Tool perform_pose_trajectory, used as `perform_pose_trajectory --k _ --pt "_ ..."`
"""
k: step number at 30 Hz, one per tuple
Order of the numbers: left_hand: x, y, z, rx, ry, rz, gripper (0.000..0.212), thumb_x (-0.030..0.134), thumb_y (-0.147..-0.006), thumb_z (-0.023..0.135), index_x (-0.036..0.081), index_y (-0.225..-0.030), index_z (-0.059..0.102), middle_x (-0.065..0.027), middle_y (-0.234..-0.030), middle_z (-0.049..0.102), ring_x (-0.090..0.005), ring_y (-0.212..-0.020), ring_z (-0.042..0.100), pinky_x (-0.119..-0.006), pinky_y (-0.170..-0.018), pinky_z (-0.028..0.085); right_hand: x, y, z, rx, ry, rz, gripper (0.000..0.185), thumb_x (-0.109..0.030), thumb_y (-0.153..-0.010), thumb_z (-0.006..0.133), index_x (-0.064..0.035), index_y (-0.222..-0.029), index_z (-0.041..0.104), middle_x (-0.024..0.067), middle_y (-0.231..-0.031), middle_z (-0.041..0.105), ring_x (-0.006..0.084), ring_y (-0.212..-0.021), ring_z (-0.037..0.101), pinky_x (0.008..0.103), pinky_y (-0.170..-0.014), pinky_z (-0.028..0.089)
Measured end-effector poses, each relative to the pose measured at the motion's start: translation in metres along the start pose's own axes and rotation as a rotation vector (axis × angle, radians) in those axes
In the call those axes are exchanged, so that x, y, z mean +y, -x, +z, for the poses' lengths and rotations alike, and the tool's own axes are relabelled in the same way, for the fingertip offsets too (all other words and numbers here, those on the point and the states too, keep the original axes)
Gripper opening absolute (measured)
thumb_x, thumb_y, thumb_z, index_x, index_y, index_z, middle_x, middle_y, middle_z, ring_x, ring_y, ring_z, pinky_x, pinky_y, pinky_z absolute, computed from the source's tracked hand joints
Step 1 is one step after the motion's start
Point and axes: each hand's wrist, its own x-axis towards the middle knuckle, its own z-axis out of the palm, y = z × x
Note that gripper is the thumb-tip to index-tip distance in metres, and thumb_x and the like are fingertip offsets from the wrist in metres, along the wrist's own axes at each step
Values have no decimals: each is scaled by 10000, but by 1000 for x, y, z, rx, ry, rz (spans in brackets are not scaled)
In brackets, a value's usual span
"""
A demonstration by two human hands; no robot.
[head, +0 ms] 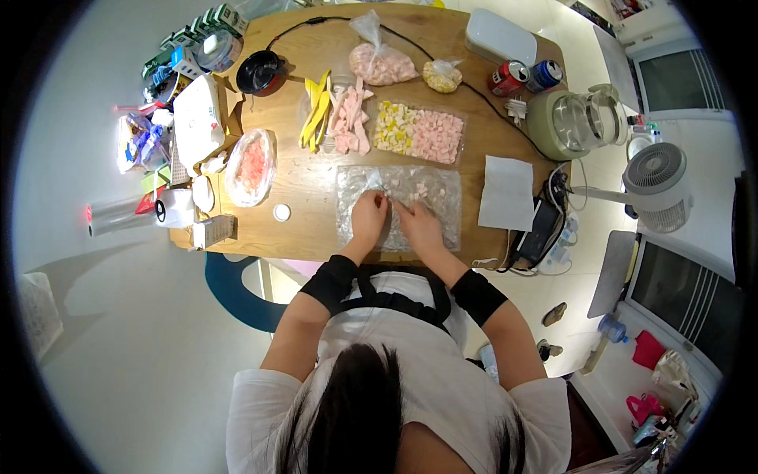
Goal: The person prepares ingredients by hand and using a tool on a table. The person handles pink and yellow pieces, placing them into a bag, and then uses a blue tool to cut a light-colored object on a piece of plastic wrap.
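My left hand [369, 216] is over a clear, crinkled plastic sheet [447, 228], its fingers curled together. A small pale piece [374, 179] lies just beyond its fingertips. My right hand [421, 225] is close beside it, index finger pointing toward the left fingertips. Whether either hand pinches something small is too fine to make out. Several small pink cubes [421, 191] are scattered on the sheet beyond my right hand. Past the sheet, a clear tray holds yellow-and-white cubes [393, 127] and pink cubes [438, 133]. Yellow strips [315, 112] and pink strips [350, 121] lie to its left.
A plastic-covered dish of pink pieces [251, 166] and a white cap [282, 213] are at left. Knotted bags of pink pieces [382, 64] and yellow pieces [442, 76] stand at the back. At right are white paper [506, 192], cans [509, 78], a glass-jug appliance [577, 121] and cables.
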Motion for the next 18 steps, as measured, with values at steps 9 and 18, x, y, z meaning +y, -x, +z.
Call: perform_pose_trajectory --k 9,18 --pt "-4 -11 -5 -88 36 -60 146 156 -783 640 19 -831 634 -146 -777 637 -307 -714 620 -390 -659 491 19 39 -28 -110 -171 68 395 -130 -804 607 -176 -1196 597 103 -909 561 280 -713 613 378 -594 515" --pt "-8 -13 -21 -127 101 24 149 136 -775 649 15 -854 611 -140 -764 626 -272 -710 620 -361 -667 492 38 59 -40 -12 -331 184 344 -159 -851 590 -186 -1194 600 82 -957 574 262 -760 608 367 -641 498"
